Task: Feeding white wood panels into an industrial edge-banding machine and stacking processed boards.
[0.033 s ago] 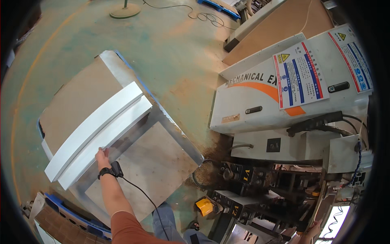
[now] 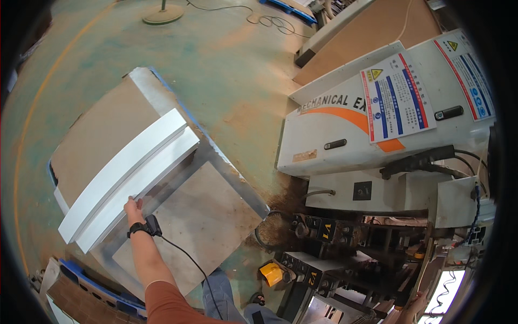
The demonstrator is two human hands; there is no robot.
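Two long white boards [image 2: 125, 181], stepped in profile, lie side by side across a stack of flat brown panels. My left hand [image 2: 134, 209] is at the near edge of the closer white board, its thumb and fingers closed on that edge. A black watch-like band with a small black box and cable [image 2: 154, 225] is on my left wrist. My right hand [image 2: 416, 306] shows only in part at the lower right, beside a long narrow edge of the machine [image 2: 426, 270]. Its fingers are too dim and cut off to read.
Right of the stack stands a grey-white machine [image 2: 318, 146] with warning sheets and black control boxes [image 2: 324, 229]. A yellow pedal [image 2: 271, 274] sits on the floor by my feet. Blue pallet edges [image 2: 100, 289] are at lower left. Cable loops [image 2: 275, 22] lie on the far floor.
The view has shifted very slightly. My left hand stays at the white board's edge, and the boards lie as before.
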